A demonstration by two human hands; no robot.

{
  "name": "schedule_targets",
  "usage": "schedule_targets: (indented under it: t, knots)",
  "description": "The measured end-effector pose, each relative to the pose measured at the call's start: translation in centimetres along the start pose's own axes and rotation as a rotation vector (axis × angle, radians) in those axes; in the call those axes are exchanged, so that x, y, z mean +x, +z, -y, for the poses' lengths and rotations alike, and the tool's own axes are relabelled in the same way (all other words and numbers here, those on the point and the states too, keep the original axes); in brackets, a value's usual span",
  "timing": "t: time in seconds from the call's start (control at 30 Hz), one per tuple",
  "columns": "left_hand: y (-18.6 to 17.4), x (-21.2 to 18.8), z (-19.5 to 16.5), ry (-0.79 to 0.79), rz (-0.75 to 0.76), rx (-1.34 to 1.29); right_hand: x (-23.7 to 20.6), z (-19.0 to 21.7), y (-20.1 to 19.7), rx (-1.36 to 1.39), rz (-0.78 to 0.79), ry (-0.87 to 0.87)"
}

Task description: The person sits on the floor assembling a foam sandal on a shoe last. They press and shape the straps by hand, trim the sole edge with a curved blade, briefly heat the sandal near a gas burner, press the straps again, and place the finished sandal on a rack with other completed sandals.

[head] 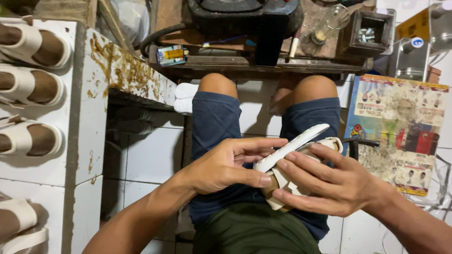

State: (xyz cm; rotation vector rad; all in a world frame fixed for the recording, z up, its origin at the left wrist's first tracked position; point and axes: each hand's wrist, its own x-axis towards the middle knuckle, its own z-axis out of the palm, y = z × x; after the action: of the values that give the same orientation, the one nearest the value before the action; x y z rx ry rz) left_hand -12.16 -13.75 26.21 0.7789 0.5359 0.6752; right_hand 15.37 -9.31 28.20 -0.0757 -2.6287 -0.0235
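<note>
A person sits with both hands over their lap. The left hand [226, 164] and the right hand [325, 183] both hold a white sandal [294, 146]. The sandal is above the blue shorts [212, 122], between the two knees. It is tipped on its side, so its white sole points up and to the right. The left thumb and fingers are pinched on the near end of the sole. The right hand's fingers are wrapped around the straps and the tan inside part, closed on it.

On the left is a white shelf [80, 108] with rust spots. More white sandals [30, 84] sit on it in a row. On the right lies a dirty printed cardboard sheet [400, 127]. At the top, on a wooden bench, stands a dark machine [245, 19], with a glass jar [332, 23] near it.
</note>
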Motion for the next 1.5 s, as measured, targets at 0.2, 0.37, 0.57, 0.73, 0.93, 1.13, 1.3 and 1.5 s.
schedule_targets:
  t: [0.2,0.37,0.57,0.73,0.93,1.13,1.3,1.5]
  knots:
    - [0.6,0.4,1.8,0.037,0.057,-0.181,-0.8,0.0,-1.4,-0.039,0.099,-0.116]
    - [0.8,0.1,3.6,0.095,0.073,-0.221,-2.6,0.3,-2.2,-0.01,-0.03,0.209]
    - [1.9,0.6,7.5,0.126,0.067,-0.356,-7.4,3.8,0.7,1.234,-0.579,1.057]
    - [3.1,-0.9,11.4,0.139,0.033,-0.26,-7.6,8.8,3.2,1.334,-0.465,1.256]
    - [3.8,-1.6,15.5,0.158,-0.326,-0.256,-3.7,12.4,6.4,1.179,-0.578,1.515]
    - [4.0,-2.1,16.9,0.184,-0.514,-0.105,-2.5,12.9,6.5,1.174,-0.595,1.613]
    - [4.5,-2.4,16.6,0.192,-0.559,-0.079,-1.5,12.7,5.4,1.129,-0.481,1.55]
    - [4.7,-3.0,16.7,0.194,-0.507,-0.062,-1.0,13.3,4.7,0.955,-0.394,1.52]
